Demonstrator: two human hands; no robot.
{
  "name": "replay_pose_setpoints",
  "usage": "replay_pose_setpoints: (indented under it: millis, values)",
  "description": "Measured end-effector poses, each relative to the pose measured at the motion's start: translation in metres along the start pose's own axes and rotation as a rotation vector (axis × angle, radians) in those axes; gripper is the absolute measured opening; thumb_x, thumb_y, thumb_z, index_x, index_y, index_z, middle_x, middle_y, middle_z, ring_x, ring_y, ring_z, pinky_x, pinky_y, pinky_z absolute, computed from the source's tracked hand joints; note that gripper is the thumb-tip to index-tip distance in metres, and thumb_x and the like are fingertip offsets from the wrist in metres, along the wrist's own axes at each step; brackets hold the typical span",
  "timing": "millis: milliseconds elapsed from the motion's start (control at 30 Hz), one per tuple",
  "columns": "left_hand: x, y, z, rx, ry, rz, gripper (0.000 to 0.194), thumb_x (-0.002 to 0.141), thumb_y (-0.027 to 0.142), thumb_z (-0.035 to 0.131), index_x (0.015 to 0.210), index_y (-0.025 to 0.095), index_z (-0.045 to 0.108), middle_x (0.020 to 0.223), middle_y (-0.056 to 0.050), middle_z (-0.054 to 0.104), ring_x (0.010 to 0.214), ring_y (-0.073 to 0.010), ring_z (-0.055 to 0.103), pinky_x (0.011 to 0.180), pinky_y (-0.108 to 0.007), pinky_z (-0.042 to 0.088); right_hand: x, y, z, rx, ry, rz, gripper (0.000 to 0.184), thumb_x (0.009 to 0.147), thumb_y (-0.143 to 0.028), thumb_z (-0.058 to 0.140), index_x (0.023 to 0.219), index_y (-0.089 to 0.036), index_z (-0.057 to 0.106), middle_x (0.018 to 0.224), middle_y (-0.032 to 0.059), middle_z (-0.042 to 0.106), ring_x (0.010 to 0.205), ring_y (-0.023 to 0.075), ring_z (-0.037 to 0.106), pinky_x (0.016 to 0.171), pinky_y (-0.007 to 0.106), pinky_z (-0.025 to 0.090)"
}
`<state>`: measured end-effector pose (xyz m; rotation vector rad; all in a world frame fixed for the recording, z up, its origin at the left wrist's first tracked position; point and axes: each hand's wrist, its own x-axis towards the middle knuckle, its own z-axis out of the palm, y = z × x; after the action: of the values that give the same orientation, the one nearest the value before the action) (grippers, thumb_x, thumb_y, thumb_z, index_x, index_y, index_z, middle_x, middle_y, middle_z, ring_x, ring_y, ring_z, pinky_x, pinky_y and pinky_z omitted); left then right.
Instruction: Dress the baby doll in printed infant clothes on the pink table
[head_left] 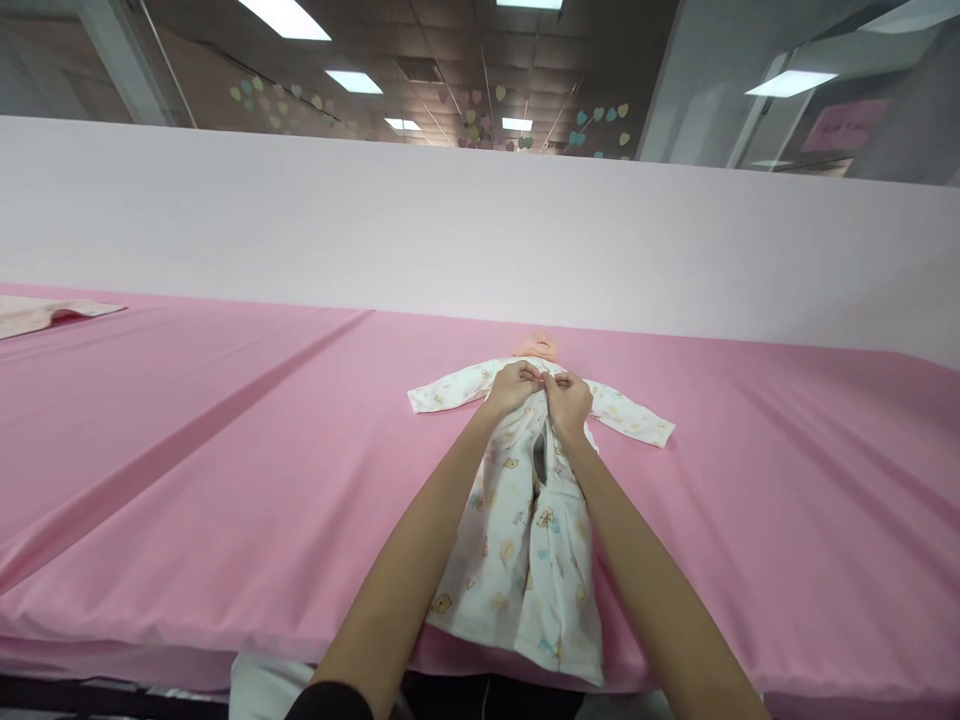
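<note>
1. Printed garment (504, 545), white with small bear-like figures and other motifs in yellow and blue, lies on the pink sheet (225, 520), in front of the person and near the middle of the view.
2. A doll's head (537, 346) shows just beyond its neckline, face up, and the doll's body seems to be inside the garment.
3. Both sleeves are spread wide: the left sleeve (448, 390) reaches out past the left hand, the right sleeve (631, 414) slants outward and nearer to the person on the other side.
4. Two leg parts run toward the person, their lower ends by the sheet's near edge; a narrow front opening (539, 460) gapes above them, dark inside.
5. The left hand (515, 388) has its fingers drawn together, pinching the garment's upper front just below the neckline.
6. The right hand (570, 395) pinches the same spot from its own side, thumb and fingers closed; the fingertips of both hands nearly meet. Whatever small part sits between them is too small to tell.
7. A black cuff (330, 702) circles the left arm near the bottom edge.
8. Far to the left lies a pale pink cloth (45, 315); behind the sheet stands a white wall (375, 230), with heart shapes (622, 110) on the glass above.
</note>
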<state>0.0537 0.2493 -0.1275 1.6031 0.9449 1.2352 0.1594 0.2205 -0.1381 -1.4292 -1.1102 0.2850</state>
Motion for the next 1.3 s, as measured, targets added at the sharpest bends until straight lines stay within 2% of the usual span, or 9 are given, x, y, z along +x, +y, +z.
replay_pose_setpoints:
  millis: [200,400,633,800,933,1133,1300]
  values:
    - [0.001,-0.002,0.000,-0.100,0.049,-0.020,0.013,0.059,0.008,0.065,0.067,0.013,0.056,0.064,0.001,0.059,0.065,-0.0096,0.056,0.067,-0.023,0.042,-0.004,0.006,-0.002,0.047,-0.050,-0.133,0.028,0.074,-0.039,0.049,0.071,-0.016,0.065,0.071,0.0043,0.065,0.066,0.0182,0.057,0.069,0.029,0.040]
    - [-0.004,0.001,-0.004,-0.187,0.017,-0.028,0.014,0.059,0.011,0.067,0.068,0.013,0.057,0.066,0.000,0.060,0.068,-0.0100,0.057,0.071,-0.025,0.045,-0.003,0.008,-0.002,0.073,-0.086,-0.155,0.026,0.070,-0.028,0.041,0.069,-0.016,0.065,0.069,0.0029,0.064,0.067,0.0177,0.055,0.071,0.029,0.040]
    - [-0.003,-0.004,-0.007,-0.158,0.025,-0.010,0.014,0.061,0.014,0.067,0.069,0.013,0.056,0.070,-0.001,0.063,0.070,-0.0108,0.059,0.074,-0.026,0.046,0.001,0.013,0.000,0.085,-0.141,-0.122,0.022,0.066,-0.029,0.050,0.071,-0.016,0.066,0.063,0.0020,0.062,0.059,0.0161,0.054,0.065,0.028,0.043]
    - [-0.003,0.000,-0.010,0.005,0.032,0.022,0.007,0.064,0.013,0.063,0.069,0.015,0.058,0.071,-0.002,0.064,0.071,-0.0125,0.061,0.072,-0.025,0.045,0.002,0.014,0.001,0.093,-0.193,-0.090,0.023,0.064,-0.032,0.054,0.073,-0.015,0.066,0.062,0.0014,0.062,0.056,0.0149,0.054,0.062,0.027,0.043]
    - [-0.006,0.010,-0.008,0.217,0.081,0.044,0.007,0.067,0.013,0.060,0.072,0.018,0.061,0.071,0.000,0.066,0.076,-0.0155,0.062,0.078,-0.028,0.043,0.003,0.012,-0.001,0.044,-0.191,-0.070,0.021,0.064,-0.032,0.056,0.071,-0.016,0.066,0.062,0.0015,0.064,0.059,0.0161,0.058,0.064,0.027,0.044]
    - [-0.010,0.019,0.005,0.485,0.177,0.041,0.014,0.068,0.014,0.058,0.080,0.021,0.060,0.078,-0.003,0.069,0.084,-0.0229,0.062,0.080,-0.032,0.041,0.003,0.007,-0.003,-0.108,-0.183,-0.094,0.018,0.067,-0.032,0.057,0.070,-0.016,0.067,0.064,0.0029,0.065,0.063,0.0182,0.059,0.065,0.028,0.042]
    - [-0.008,0.013,0.013,0.647,0.253,0.053,0.020,0.070,0.014,0.054,0.087,0.022,0.059,0.075,-0.002,0.070,0.080,-0.0219,0.064,0.075,-0.030,0.041,0.001,0.005,-0.002,-0.244,-0.178,-0.098,0.024,0.073,-0.037,0.054,0.070,-0.017,0.067,0.063,0.0035,0.063,0.061,0.0188,0.056,0.063,0.029,0.038]
